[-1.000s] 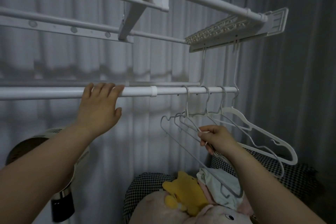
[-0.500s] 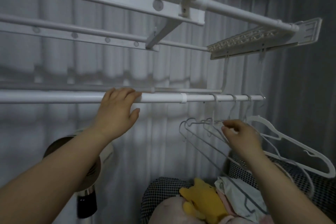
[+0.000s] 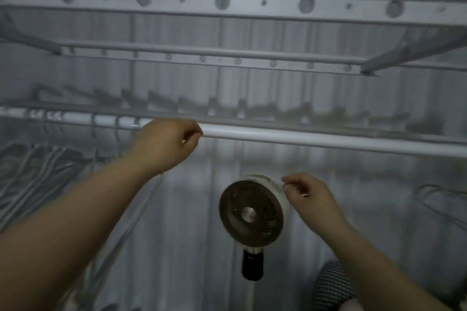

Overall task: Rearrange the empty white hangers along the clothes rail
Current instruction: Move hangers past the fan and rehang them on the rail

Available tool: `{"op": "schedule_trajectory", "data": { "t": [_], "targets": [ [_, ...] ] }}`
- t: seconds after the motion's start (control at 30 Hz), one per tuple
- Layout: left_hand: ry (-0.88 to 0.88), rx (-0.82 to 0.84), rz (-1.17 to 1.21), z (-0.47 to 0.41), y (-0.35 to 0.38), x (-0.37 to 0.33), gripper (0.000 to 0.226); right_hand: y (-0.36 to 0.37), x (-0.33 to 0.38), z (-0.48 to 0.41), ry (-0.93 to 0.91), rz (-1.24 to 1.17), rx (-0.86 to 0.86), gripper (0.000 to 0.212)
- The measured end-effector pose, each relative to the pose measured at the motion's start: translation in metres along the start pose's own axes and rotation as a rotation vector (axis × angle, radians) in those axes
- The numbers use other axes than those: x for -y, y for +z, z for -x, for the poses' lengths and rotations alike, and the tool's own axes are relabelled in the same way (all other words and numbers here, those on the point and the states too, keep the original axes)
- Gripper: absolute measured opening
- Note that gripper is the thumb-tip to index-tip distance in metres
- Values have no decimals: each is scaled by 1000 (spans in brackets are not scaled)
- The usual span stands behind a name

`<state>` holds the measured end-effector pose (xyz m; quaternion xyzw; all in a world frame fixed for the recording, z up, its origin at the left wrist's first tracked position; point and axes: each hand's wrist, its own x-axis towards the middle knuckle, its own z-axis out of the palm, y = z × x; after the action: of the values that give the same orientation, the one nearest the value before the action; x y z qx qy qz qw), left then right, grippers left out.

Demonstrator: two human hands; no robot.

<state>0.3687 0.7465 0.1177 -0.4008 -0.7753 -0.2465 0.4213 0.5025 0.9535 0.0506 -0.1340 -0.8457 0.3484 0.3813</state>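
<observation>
The white clothes rail (image 3: 316, 137) runs across the middle of the view. My left hand (image 3: 166, 144) is curled on it, fingers closed over the tube. Left of that hand, hooks of white hangers (image 3: 38, 169) sit on the rail, their bodies bunched at the left edge. One thin hanger arm (image 3: 126, 230) slants down under my left forearm. My right hand (image 3: 309, 195) hovers below the rail with fingertips pinched together and nothing visible in them. A few more white hangers (image 3: 442, 199) show blurred at the far right, apart from that hand.
A round fan (image 3: 252, 212) on a black stand stands right behind my right hand. Two upper bars of the drying rack (image 3: 227, 5) cross overhead. Grey curtains hang behind. A checked cushion (image 3: 331, 285) lies at the bottom right.
The view has swung left. My right hand has let go of the hangers on the right and moved left. My left hand has slid along the rail and curled shut on it.
</observation>
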Motion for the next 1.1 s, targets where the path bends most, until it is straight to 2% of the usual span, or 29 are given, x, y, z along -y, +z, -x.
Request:
{"op": "schedule_trajectory", "data": {
  "t": [0.07,0.13,0.27,0.33,0.43,0.5,0.63,0.73,0.87,0.93,1.0,1.1],
  "targets": [
    [-45,-49,-23,10,-16,49,54,44,20,0,18,-31,82,15],
    [-119,-55,-61,15,-24,88,52,83,41,4,19,-100,190,16],
    [-144,51,-137,10,-27,140,52,147,75,9,72,-279,294,25],
    [-95,118,-171,5,-23,154,61,172,87,11,109,-356,348,30],
    [-72,212,-174,2,-9,169,47,195,106,13,202,-467,457,32],
    [-55,193,-160,2,-1,175,46,206,118,13,254,-527,487,32],
    [-45,182,-143,0,2,182,43,229,136,12,280,-532,498,54],
    [-25,159,-144,0,1,185,41,240,139,10,306,-561,493,61],
    [-12,148,-161,1,3,187,43,240,137,5,326,-527,418,51],
    [-16,148,-162,1,3,187,44,234,138,5,325,-490,403,40],
    [-20,139,-162,2,3,188,43,226,136,6,332,-466,387,18],
    [-8,119,-150,3,4,187,43,212,126,5,323,-398,356,13]
  ]
}}
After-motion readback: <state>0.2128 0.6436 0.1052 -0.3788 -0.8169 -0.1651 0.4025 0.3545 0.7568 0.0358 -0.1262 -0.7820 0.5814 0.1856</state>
